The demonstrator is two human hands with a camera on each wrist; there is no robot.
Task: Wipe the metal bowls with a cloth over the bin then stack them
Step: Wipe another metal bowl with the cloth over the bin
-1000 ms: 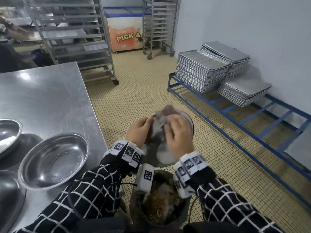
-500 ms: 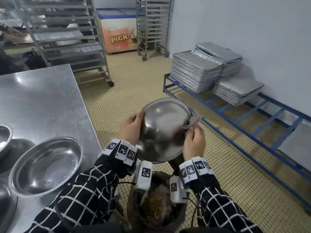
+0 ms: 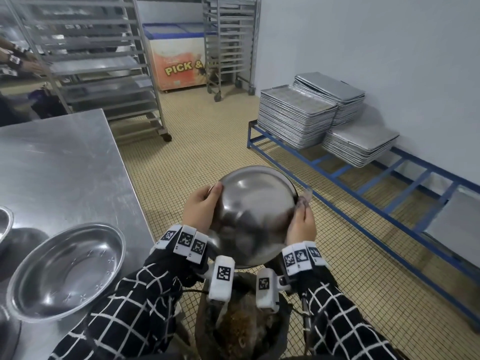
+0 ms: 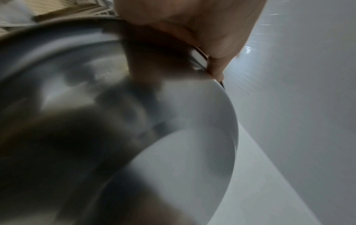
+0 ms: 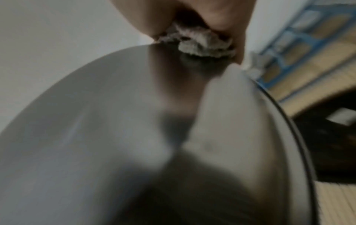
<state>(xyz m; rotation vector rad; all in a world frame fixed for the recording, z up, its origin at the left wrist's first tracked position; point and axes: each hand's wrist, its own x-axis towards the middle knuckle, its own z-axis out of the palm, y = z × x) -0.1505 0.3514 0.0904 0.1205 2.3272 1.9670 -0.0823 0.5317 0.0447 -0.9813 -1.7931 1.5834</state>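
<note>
I hold a metal bowl (image 3: 253, 216) over the bin (image 3: 244, 326), its rounded underside turned toward me. My left hand (image 3: 201, 207) grips the bowl's left rim, thumb on the outside. At the right rim, my right hand (image 3: 301, 222) holds a grey cloth (image 3: 304, 197) pressed against the bowl's edge. The left wrist view shows the bowl (image 4: 119, 121) with my fingers (image 4: 215, 65) curled over its rim. The bunched cloth (image 5: 200, 42) sits pinched against the bowl (image 5: 134, 121) in the right wrist view.
An empty metal bowl (image 3: 67, 268) lies on the steel table (image 3: 59, 165) to my left, with parts of others at the table's left edge. Stacked baking trays (image 3: 296, 115) sit on a blue floor rack (image 3: 376, 188) to the right. Wheeled tray racks (image 3: 104, 63) stand behind.
The bowl was turned from showing its inside to showing its underside. My right hand moved with the cloth from the bowl's middle to its right rim.
</note>
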